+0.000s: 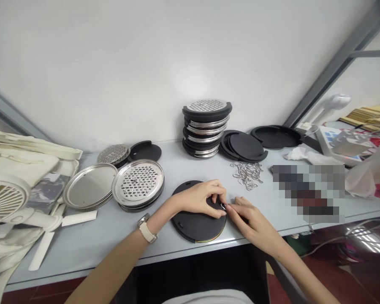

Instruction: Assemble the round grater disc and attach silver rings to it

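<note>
A round black disc (199, 226) with small slots lies flat near the table's front edge, a thin coloured line showing along its lower rim. My left hand (205, 198), a watch on its wrist, rests on top with thumb and fingers curled in, gripping the disc near its right edge. A small bent metal wire hook (223, 206) sits at that edge. Pinched fingertips of my right hand (245, 215) hold the hook; part of it is hidden by the fingers. Behind my right hand lies a loose pile of similar wire hooks (247, 173).
Perforated metal discs (138, 183) and plain metal lids (90, 185) are stacked at left. A tall stack of black and metal discs (207, 126) stands by the wall, with black round trays (245, 145) beside it. A fan (6, 198) and cream bag (25, 156) occupy the far left.
</note>
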Motion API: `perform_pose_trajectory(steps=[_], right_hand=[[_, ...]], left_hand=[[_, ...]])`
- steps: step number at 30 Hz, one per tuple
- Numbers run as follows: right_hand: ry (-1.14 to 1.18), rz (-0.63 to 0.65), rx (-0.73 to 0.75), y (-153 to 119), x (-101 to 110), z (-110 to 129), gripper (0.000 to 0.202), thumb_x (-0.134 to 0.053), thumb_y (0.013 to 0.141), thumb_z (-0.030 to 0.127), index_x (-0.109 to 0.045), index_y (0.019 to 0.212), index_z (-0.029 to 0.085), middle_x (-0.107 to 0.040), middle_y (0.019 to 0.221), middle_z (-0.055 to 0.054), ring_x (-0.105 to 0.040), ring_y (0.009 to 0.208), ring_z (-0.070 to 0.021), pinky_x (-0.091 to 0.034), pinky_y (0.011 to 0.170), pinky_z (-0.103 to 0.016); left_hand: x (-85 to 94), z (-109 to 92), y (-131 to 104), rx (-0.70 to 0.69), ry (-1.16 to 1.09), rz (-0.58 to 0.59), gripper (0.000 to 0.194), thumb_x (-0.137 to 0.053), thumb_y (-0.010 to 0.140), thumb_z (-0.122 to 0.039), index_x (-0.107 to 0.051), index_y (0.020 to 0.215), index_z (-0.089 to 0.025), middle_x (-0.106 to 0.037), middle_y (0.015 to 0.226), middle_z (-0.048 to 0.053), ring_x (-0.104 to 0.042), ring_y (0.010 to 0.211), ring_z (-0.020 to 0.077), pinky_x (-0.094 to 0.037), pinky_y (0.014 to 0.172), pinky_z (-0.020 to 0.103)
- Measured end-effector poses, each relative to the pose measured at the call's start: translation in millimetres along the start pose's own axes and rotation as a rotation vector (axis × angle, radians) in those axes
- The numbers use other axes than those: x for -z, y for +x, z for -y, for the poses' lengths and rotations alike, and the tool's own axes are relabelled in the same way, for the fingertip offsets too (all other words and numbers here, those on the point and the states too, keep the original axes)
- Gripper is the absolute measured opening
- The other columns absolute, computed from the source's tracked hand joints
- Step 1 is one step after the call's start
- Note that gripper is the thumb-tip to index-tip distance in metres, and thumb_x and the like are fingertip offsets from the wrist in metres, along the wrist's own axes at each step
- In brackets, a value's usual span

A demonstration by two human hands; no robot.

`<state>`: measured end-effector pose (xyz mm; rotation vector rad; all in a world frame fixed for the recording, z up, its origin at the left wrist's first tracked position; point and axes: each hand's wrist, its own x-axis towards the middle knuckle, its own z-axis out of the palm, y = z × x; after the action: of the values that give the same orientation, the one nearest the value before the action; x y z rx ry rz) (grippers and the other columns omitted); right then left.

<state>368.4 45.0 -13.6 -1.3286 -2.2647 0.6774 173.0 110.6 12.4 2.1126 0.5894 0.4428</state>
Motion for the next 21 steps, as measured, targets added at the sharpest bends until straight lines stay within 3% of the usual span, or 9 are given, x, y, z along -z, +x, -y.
perform_pose_trajectory(steps=[21], right_hand=[[0.002, 0.03, 0.055, -0.5, 1.1, -0.7, 0.035, -0.03, 0.098, 0.025, -0.044, 0.066, 0.02, -0.044, 0.064, -0.002, -0.042, 0.068, -0.0188, -0.036, 0.064, -0.034]], left_hand=[[0.1, 2.3, -0.7, -0.013, -0.05, -0.002, 0.023, -0.069, 0.069, -0.027, -0.059, 0.088, -0.017, -0.053, 0.094, 0.002, -0.052, 0.076, 0.0096, -0.043, 0.073, 0.024]])
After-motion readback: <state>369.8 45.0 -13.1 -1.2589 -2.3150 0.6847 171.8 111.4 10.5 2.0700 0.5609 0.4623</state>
